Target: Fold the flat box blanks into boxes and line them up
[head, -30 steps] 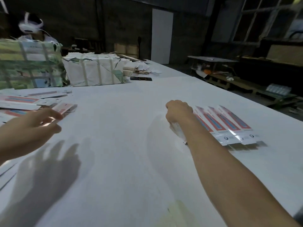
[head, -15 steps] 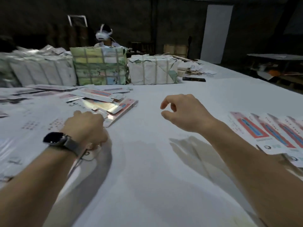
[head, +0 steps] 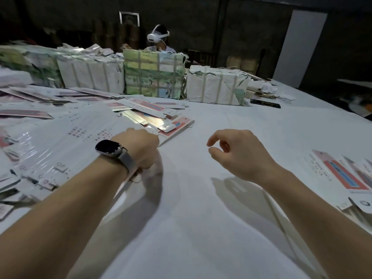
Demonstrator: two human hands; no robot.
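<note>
My left grip (head: 144,150): curled round one flat blank (head: 128,179) at the counter (head: 201,218). My right grip (head: 237,152): loosely curled, empty, hovering.

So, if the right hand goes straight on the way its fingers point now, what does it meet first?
Probably the pile of flat box blanks. The right hand hangs empty above the bare table, fingers loosely curled and pointing left and away. Depth is unclear, so it might pass just in front of the left hand.
</note>
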